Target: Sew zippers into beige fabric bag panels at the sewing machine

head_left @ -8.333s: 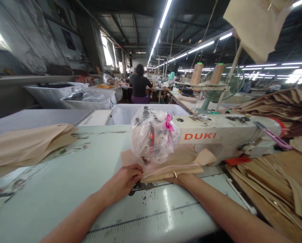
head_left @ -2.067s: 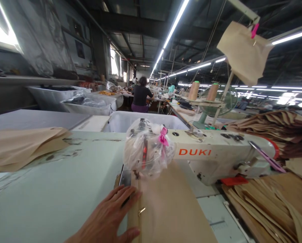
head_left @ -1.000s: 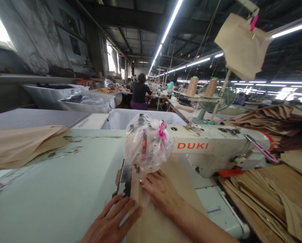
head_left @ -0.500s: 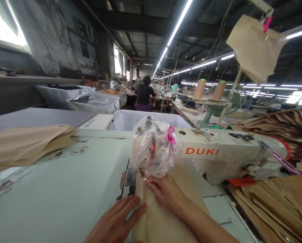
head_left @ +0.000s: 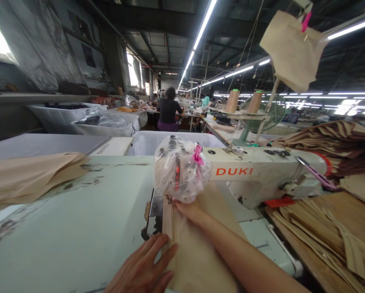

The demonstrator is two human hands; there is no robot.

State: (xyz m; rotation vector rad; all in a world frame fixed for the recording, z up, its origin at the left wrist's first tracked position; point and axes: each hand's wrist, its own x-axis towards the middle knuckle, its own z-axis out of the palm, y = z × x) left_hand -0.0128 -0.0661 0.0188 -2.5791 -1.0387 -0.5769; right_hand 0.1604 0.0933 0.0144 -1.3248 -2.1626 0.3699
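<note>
Tan fabric (head_left: 194, 256) lies partly under sewing machine (head_left: 239, 162). Left hand (head_left: 144, 262): flat, fingers slightly parted, gripping nothing, apparently to steady edge. Right hand (head_left: 187, 209): on fabric, farther forward, finger closure indiscernible.

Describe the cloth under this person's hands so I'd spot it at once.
Find the off-white sewing machine lettered DUKI in orange. Below its plastic-wrapped head, a beige cloth extends toward the viewer. Unlike the beige pile at left and the hanging piece upper right, it has the left hand and right hand on it.
</note>
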